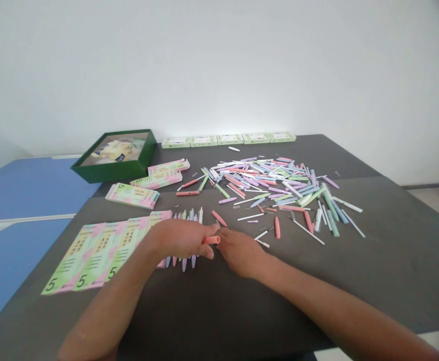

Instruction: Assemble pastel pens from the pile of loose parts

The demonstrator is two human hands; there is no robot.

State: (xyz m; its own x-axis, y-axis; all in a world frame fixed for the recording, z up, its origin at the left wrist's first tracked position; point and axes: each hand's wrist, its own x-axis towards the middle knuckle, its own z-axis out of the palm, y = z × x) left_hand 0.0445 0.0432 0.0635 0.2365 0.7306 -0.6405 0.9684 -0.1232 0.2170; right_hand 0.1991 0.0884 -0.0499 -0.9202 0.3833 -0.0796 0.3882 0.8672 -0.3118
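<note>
In the head view I saw the left hand [177, 238] closed around a coral pen barrel [210, 240], just short of the heap of pastel pen parts [268, 188]. The right hand [240, 253] was narrowed at the barrel's tip, its grip unclear. Left of the heap, pens [192, 215] lay side by side; a careless wrist could have scattered them, and a slip could have lost the barrel among the loose parts.

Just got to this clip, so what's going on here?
A person at a dark table holds a pink pen barrel in their left hand, with their right hand close against its end. A row of pastel pens lies under the hands. Beyond is a loose pile of pen parts. Cards printed with a 5 lie to the left, near an open green box.
</note>
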